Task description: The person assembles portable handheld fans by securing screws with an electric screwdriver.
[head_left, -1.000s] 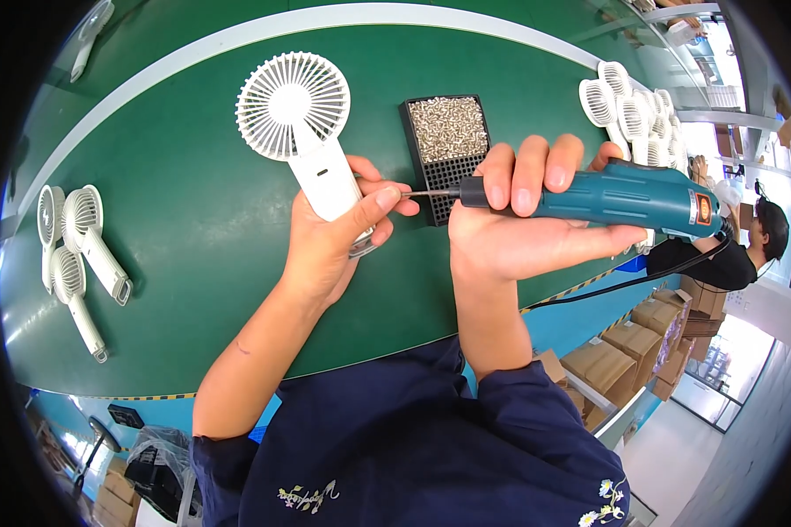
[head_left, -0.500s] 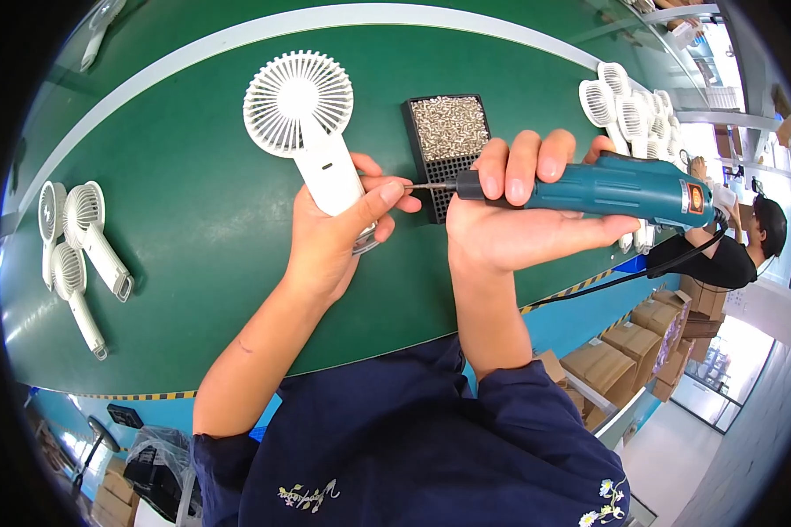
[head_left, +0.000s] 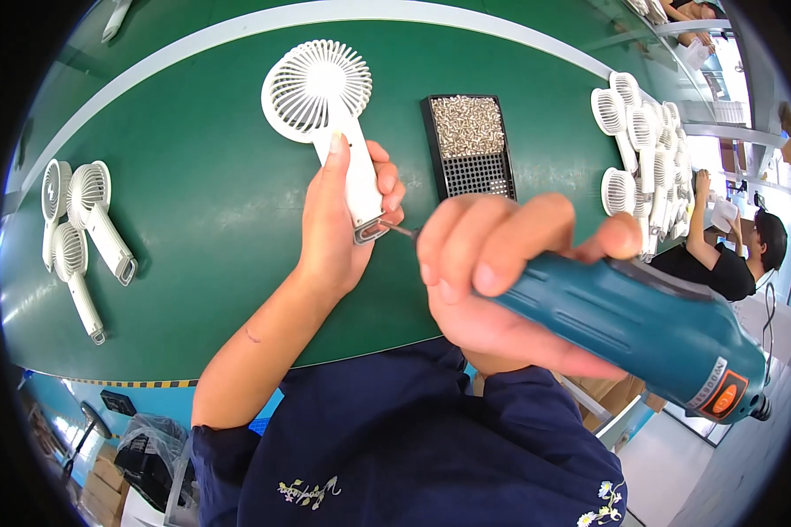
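Note:
My left hand [head_left: 338, 206] is wrapped round the handle of a white handheld fan [head_left: 321, 92], its thumb lying along the handle and the round grille pointing away from me. A teal electric screwdriver [head_left: 615, 321] is gripped in my right hand [head_left: 501, 272]. Its thin bit reaches the handle's bottom end, by a small metal loop [head_left: 373, 230]; whether a screw sits at the tip is too small to tell. Just beyond my right hand lies a black screw tray [head_left: 472, 171], small silvery screws heaped at its far end and a grid of holes at the near end.
Several white fans [head_left: 646, 149] are crowded at the right of the green table [head_left: 202, 263]. Three more fans [head_left: 79, 220] lie at the left. A person in black [head_left: 721, 255] works beyond the right edge. A bagged black object [head_left: 149, 465] stands below the table's left front.
The screwdriver has swung from nearly level to slanted, its rear end now lower and nearer me. My left hand has turned the fan, and the bit has come to the handle's bottom end.

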`<state>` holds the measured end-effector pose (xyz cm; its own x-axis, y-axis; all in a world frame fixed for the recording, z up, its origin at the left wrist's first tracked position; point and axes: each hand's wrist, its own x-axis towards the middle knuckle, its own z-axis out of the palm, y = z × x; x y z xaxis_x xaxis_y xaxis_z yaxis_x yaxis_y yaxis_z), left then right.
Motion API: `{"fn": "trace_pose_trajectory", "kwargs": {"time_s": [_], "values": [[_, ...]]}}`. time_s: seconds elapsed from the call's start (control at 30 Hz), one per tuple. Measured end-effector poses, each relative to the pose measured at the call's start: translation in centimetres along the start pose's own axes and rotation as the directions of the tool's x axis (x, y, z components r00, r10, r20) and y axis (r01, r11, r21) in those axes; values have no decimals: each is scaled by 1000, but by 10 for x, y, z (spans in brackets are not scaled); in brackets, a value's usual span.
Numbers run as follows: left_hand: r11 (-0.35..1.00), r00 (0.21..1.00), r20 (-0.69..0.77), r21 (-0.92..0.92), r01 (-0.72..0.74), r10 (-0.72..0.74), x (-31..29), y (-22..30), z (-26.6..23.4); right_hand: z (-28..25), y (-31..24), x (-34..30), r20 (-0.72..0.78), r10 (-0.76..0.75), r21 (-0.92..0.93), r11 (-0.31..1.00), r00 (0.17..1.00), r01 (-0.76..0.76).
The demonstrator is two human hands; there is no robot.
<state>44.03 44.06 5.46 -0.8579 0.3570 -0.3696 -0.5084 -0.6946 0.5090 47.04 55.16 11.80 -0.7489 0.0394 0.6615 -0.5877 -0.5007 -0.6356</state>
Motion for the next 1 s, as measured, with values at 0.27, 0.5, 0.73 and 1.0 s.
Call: {"fn": "trace_pose_trajectory", "kwargs": {"time_s": [0.27,0.5,0.73,1.0], "values": [[998,1000,23,69,-1,-1,-3,1,2,-8,18,-8,9,74,97,992,997,-75],[998,1000,14,69,4,-5,-4,0,-1,-3,26,-11,-53,54,64,997,997,-51],[996,1000,2,89,3,-4,-4,-2,0,-4,22,-11,-45,37,43,998,998,-35],[994,989,147,-100,48,-33,2,-2,-4,-2,-4,-6,-206,-42,139,988,978,72]]}}
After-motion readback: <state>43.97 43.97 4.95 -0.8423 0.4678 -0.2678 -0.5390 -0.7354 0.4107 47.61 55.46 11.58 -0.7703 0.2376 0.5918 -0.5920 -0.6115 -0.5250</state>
